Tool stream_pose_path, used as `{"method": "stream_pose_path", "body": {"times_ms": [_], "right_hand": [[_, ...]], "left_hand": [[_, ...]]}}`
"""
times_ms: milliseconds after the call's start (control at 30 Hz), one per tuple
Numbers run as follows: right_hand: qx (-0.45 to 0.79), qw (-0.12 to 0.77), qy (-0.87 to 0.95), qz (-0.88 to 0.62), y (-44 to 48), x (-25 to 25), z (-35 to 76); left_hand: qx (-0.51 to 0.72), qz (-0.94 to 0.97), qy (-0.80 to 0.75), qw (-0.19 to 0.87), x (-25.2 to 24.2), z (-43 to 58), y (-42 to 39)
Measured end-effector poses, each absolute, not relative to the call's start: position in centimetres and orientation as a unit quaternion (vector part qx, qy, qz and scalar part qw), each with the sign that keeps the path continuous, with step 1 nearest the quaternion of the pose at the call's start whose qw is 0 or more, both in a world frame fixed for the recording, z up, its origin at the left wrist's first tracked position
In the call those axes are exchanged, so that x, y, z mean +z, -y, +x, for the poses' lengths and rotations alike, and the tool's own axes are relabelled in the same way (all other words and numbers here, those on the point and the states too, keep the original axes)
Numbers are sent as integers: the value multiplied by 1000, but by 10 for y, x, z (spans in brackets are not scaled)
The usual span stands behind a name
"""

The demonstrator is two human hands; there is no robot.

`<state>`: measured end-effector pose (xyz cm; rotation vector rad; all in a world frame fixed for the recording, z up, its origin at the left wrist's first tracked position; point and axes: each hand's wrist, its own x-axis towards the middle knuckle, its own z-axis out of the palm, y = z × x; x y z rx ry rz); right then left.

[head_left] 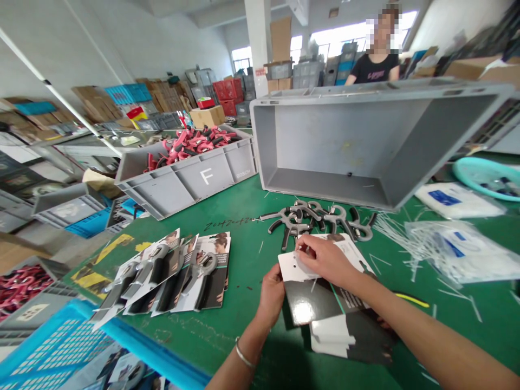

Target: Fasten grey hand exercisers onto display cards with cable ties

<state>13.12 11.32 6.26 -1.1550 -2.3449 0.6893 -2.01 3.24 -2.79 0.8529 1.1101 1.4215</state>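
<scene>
My left hand (271, 295) is closed on the left edge of a printed backing card (309, 303), tilted up over the green table. My right hand (325, 260) is pinched at the card's white upper part, near small punched holes; what its fingertips hold, if anything, is hidden. Under the raised card lie more backing cards (331, 336). Just beyond my hands sits a heap of grey and black spring clamps (290, 221). To the left, several carded clamps (203, 276) overlap one another in a row.
A grey crate (189, 187) of red and black clamps stands at back left, beside a grey crate (329, 138) on its side. White cable ties (400, 241) and plastic bags (463, 252) lie right. A blue basket (49, 341) is front left. A person (376, 67) stands behind.
</scene>
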Motion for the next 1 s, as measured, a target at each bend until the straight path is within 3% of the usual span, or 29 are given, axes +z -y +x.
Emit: {"method": "stream_pose_path", "body": {"times_ms": [400,533,700,867,933,1000], "right_hand": [[224,175,899,-334,-106,65,139],[217,171,898,-343,-105,64,139],[342,247,839,-343,-109,61,136],[401,317,781,-359,-100,75,161],[385,383,743,-392,-106,77,194],[274,400,743,-462,-123,70,237]], "left_hand": [[628,318,-444,555,-25,-24,-42],[615,303,-404,606,-15,-33,-36],[559,368,-483,565,4,-62,-50],[385,521,-491,583,38,-65,-81],[390,514,-501,577,49,-61,-76],[447,470,-531,545,55,-54,-58]]}}
